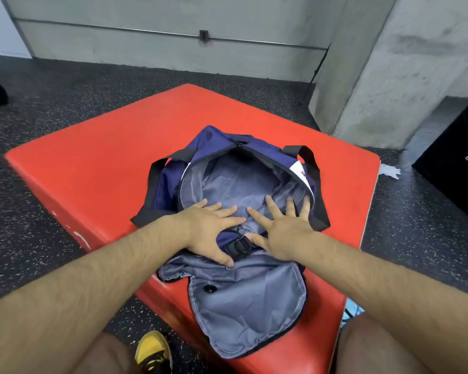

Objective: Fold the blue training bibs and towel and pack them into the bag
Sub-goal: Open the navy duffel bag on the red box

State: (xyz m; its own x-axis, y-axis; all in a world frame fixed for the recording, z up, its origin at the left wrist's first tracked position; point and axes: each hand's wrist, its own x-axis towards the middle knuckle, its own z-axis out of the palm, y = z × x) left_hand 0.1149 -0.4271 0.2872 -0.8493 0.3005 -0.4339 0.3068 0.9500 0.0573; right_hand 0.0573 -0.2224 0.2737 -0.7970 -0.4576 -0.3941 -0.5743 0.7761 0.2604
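Your left grip (211,228) and right grip (281,233) lie wide and flat, holding nothing, on the grey inside of the open bag (238,179) by the near edge of the red pad (106,157), so a hard push may slide it off or squash it shut.

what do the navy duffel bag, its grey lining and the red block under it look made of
Navy blue duffel bag shell: likely woven nylon or polyester, slight sheen, soft creases. Grey inner lining: thin synthetic cloth, matte, finely wrinkled. Red padded block: probably vinyl over foam, smooth, glossy, rounded edges.
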